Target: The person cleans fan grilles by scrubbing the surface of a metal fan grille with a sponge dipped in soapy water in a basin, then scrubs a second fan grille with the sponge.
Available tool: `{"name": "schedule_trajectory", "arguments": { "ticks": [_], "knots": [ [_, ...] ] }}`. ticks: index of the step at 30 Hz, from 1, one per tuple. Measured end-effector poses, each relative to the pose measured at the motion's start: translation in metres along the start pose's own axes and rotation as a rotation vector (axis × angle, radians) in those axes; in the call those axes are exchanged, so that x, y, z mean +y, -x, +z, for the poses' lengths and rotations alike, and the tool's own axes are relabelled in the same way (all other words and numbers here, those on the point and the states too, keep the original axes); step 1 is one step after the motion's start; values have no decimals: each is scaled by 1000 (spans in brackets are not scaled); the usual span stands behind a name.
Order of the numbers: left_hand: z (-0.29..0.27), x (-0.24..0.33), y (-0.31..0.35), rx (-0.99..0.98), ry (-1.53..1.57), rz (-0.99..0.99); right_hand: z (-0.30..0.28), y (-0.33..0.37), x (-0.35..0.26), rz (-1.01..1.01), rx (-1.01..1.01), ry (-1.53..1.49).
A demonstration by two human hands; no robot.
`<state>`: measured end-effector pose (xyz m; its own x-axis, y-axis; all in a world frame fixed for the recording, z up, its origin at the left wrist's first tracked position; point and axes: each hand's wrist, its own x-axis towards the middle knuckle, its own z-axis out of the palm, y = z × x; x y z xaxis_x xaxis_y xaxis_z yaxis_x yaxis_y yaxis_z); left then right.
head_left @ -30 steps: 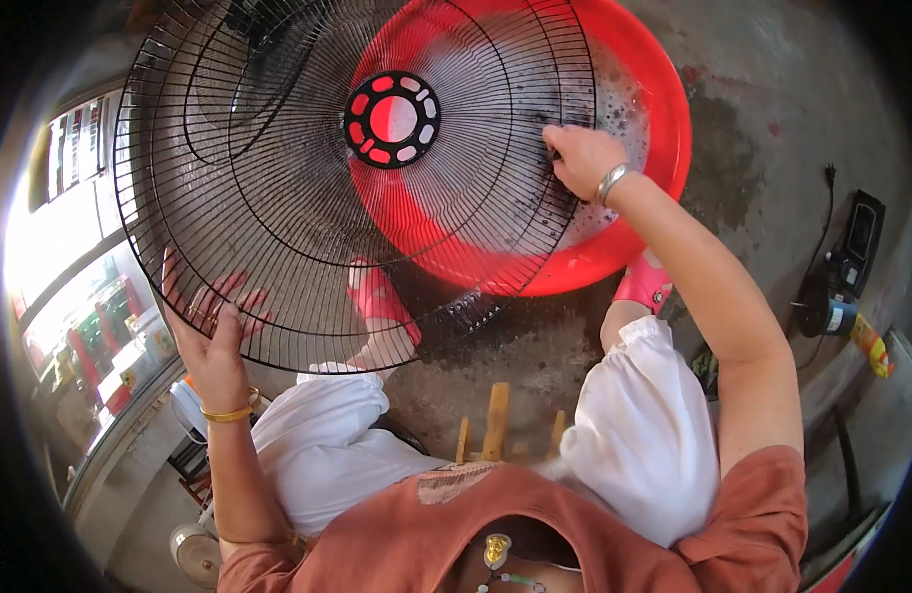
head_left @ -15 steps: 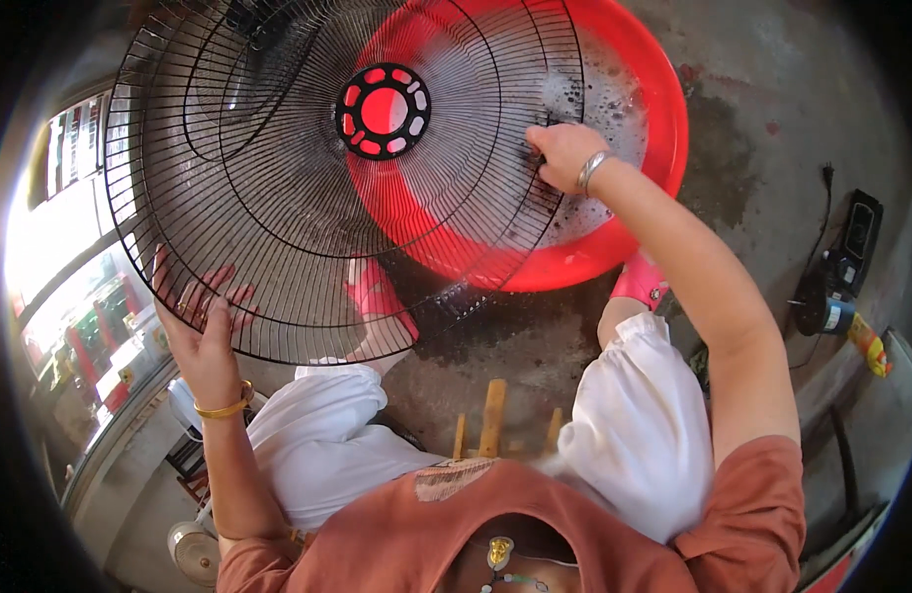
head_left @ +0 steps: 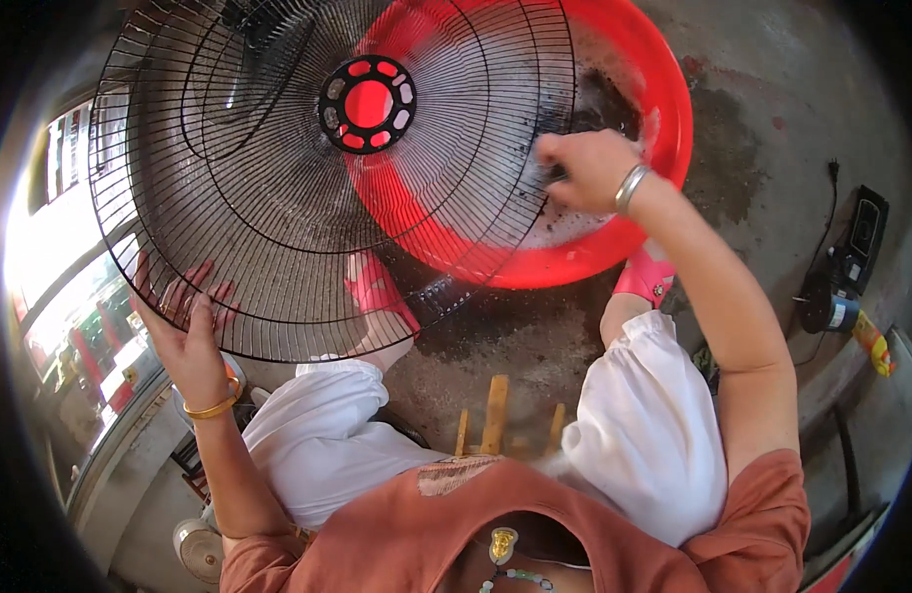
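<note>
A round black wire fan guard [head_left: 268,212], with a slotted ring at its centre, is held tilted over the left part of a red basin [head_left: 535,269]. My left hand [head_left: 184,321] grips its lower left rim, fingers behind the wires and thumb on the near side. My right hand [head_left: 596,170] is closed at the guard's right edge, above the basin, and slightly blurred. Something small and dark [head_left: 556,174] shows at its fingers, mostly hidden, so its kind cannot be made out. Suds and dark water [head_left: 606,104] fill the basin.
Pink shoes [head_left: 646,272] stand close to the basin on wet concrete. A wooden stool [head_left: 494,415] is beneath me. On the right lie a black device with a cord [head_left: 864,232] and a dark cylinder [head_left: 833,310]. A bright window [head_left: 70,237] is at left.
The guard and my left hand have shifted a little to the left. My right hand has moved slightly right and down, off the wires' edge. More dark water shows among the suds.
</note>
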<state>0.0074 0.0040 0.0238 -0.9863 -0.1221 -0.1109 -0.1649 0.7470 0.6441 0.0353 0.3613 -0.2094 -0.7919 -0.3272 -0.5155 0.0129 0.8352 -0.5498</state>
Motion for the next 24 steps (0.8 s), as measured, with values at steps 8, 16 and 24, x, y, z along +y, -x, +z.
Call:
{"name": "schedule_trajectory", "arguments": {
  "ticks": [8, 16, 24],
  "knots": [
    [1, -1, -9, -48, 4, -79, 97, -26, -2, -473, 311, 11],
    [-6, -3, -13, -113, 38, -77, -16, -98, 88, -183, 918, 346],
    [2, -4, -11, -46, 42, -91, 93, -23, 16, -114, 478, -204]
  ]
}}
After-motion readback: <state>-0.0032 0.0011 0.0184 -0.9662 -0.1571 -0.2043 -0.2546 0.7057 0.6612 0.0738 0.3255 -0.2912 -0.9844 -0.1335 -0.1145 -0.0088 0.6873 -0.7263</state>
